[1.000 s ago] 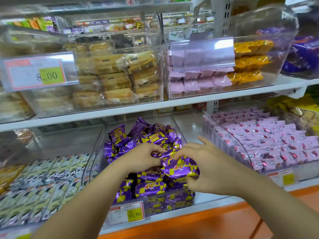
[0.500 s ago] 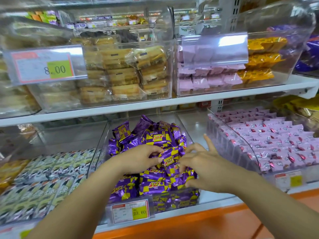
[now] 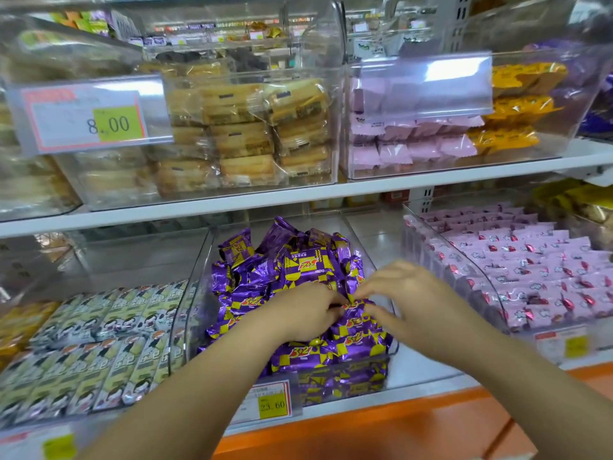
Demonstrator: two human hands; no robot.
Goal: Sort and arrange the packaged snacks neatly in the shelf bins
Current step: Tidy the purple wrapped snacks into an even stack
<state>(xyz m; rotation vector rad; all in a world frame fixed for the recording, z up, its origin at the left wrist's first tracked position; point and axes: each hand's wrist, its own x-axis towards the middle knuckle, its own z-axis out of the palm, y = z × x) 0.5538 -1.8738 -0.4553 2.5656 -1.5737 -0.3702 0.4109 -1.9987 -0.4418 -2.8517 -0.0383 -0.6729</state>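
With the left hand [image 3: 305, 315], gripping a purple-and-yellow packet [image 3: 353, 307] on top of the heap [image 3: 298, 260] in the middle clear bin [image 3: 195, 293], fingers curling over it. With the right hand [image 3: 409, 298], holding fingertips at the same packet, blurring too badly to tell whether pinching or only touching. Covering most of that packet with both hands. Losing the bin's front row behind a price tag [image 3: 268, 401].

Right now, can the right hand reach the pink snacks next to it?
Probably yes. The right hand is at the purple snacks, just beside the pink snacks, whose bin is open on top; only its low clear side stands between.
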